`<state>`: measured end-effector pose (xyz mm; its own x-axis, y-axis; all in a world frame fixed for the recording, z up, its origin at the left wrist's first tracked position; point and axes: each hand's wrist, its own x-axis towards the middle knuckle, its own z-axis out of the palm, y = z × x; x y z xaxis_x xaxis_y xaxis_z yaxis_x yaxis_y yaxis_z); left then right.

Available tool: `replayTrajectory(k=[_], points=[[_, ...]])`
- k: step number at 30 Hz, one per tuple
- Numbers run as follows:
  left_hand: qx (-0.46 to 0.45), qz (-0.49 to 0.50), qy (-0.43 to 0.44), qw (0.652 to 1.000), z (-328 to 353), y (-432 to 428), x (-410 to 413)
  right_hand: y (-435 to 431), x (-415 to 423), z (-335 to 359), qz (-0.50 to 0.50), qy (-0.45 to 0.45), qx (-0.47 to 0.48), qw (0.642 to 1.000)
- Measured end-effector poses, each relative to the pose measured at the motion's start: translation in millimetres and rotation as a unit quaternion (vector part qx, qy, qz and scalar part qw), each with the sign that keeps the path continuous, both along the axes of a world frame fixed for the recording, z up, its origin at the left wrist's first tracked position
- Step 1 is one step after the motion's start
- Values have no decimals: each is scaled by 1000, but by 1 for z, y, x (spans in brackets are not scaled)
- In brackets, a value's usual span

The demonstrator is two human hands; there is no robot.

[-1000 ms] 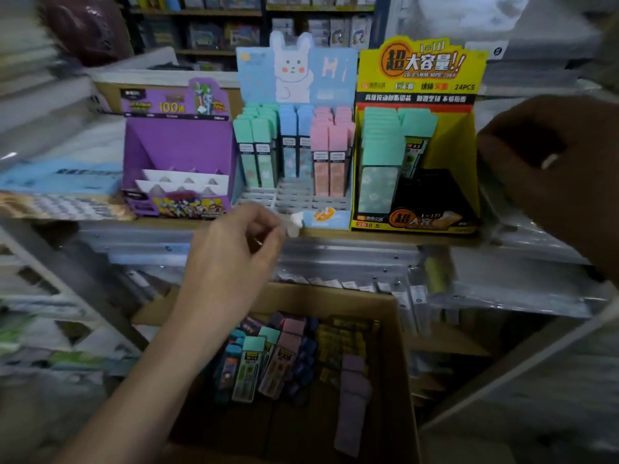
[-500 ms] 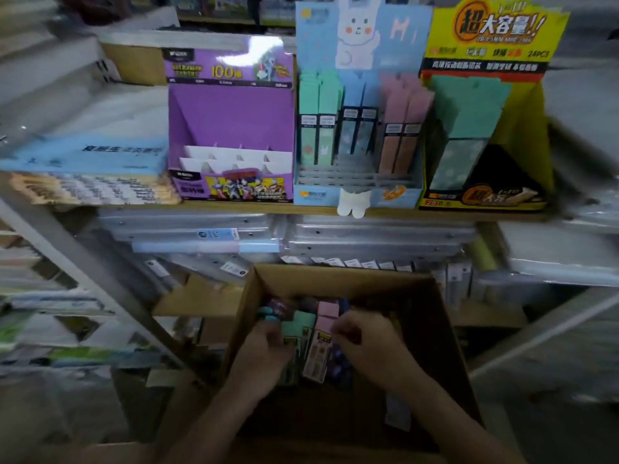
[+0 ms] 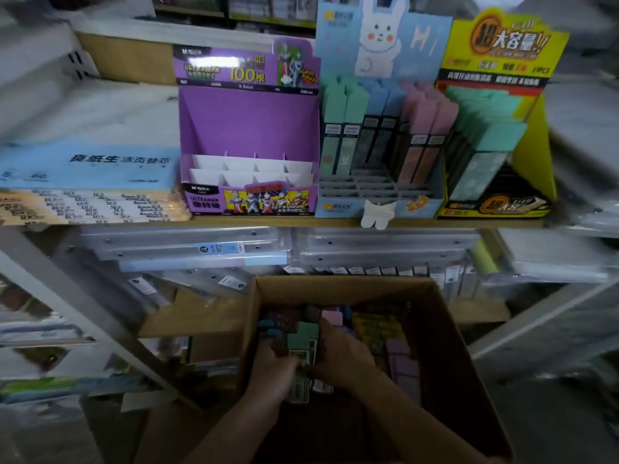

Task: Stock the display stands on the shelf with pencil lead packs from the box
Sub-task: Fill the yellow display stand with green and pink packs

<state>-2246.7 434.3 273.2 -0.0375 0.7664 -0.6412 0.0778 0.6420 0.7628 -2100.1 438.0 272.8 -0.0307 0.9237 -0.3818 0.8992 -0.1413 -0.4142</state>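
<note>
Both hands are down in the cardboard box, and that makes sense: the loose packs lie jumbled there, so I gather several at once rather than pick singly. My left hand curls around the left edge of a green pack, and my right hand presses in from the other side, pinching the bundle between them. The packs look like slim, flat plastic sleeves with smooth, slightly glossy faces. Up on the shelf, the purple stand shows bare white card dividers, so I judge that is where stock is wanted. The blue rabbit stand has empty front slots; the yellow stand is fuller.
</note>
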Motion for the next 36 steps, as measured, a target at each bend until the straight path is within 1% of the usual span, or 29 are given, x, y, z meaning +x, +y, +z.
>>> replayTrajectory(k=[3,6,10,14,17,19,21,23,26,27,29,31,33,36], points=[[11,6,-4,1000,0,1,1,6,-1,-1,30,-60,-10,998],[31,12,-10,999,2,-4,2,6,-2,-2,34,-67,-10,997],[57,-38,5,998,4,-9,3,3,5,-1,19,15,30,999],[89,-92,36,991,3,-14,5,-5,13,-5,3,103,84,991],[85,-112,56,989,4,-16,8,-10,19,-9,-2,197,74,978],[79,-122,71,987,2,-16,11,-12,23,-11,2,221,56,974],[70,-137,79,985,-2,-15,13,-15,26,-13,-2,215,42,976],[66,-144,85,984,-7,-15,15,-19,31,-14,-26,203,46,978],[52,-130,95,986,-11,-15,15,-24,42,-20,-102,175,90,975],[47,-124,95,987,-12,-13,15,-25,46,-22,-124,163,89,975],[40,-108,82,990,-12,-12,15,-26,50,-26,-134,146,56,978],[40,-98,71,992,-13,-9,16,-26,51,-27,-111,130,18,985],[39,-94,62,993,-14,-6,18,-26,49,-27,-110,143,8,983],[25,-78,36,996,-19,-2,23,-22,43,-26,-155,168,13,974]])
